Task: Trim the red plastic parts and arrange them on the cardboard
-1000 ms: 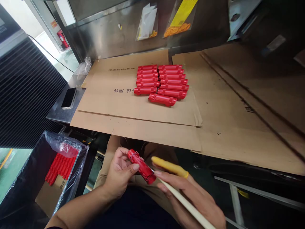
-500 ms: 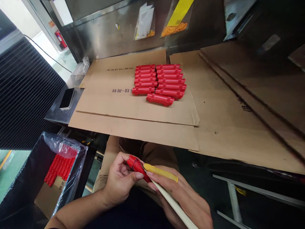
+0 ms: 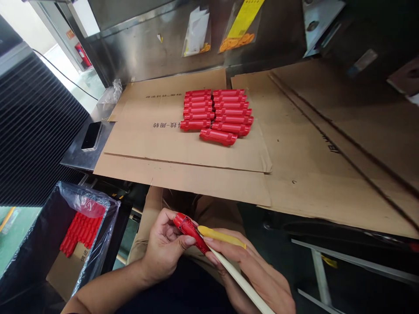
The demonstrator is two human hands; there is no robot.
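Progress stands thus: finished red parts (image 3: 216,115) lie in two rows on the cardboard sheet (image 3: 183,148), while nearer you your left hand (image 3: 165,248) clamps one red part (image 3: 191,231) and your right hand (image 3: 255,274) grips the cream-handled tool (image 3: 242,283) against it.

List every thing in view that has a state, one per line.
Left hand: shut on red ribbed plastic tube.
Right hand: shut on cream tool handle, yellow-sleeved forefinger lying on the tube.
Red tubes on cardboard sheet: lying flat, two columns.
Plastic-lined black bin: open, red parts inside.
Black phone: screen dark.
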